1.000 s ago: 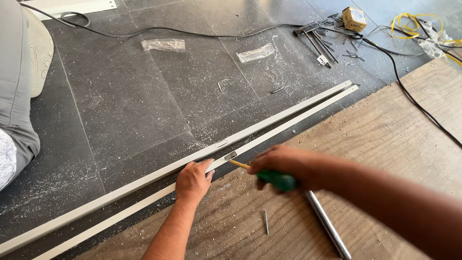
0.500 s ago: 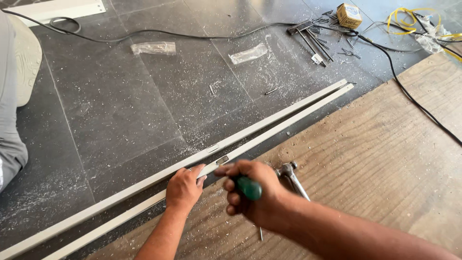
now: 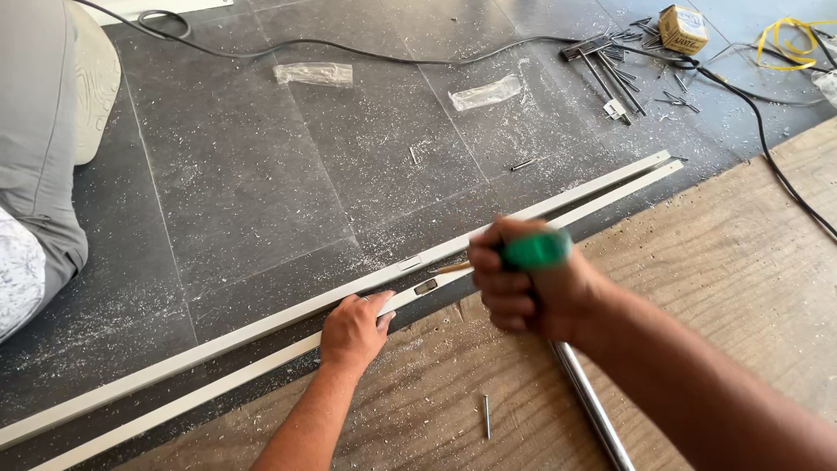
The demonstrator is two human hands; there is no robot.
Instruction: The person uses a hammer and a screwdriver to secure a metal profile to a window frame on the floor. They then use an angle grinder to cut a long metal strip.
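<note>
Pressing my left hand (image 3: 353, 330) flat on white rail (image 3: 261, 362); right hand (image 3: 523, 292) fisted around green-handled screwdriver (image 3: 534, 250), tip toward 9 o'clock, short of slot (image 3: 426, 286); fastening unfinished.

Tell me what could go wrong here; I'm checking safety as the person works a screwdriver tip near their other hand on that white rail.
The screwdriver tip sits close to the left hand pressing the white rail; a slip might jab the fingers. The loose nail and metal rod on the board could roll underfoot or under a knee.
</note>
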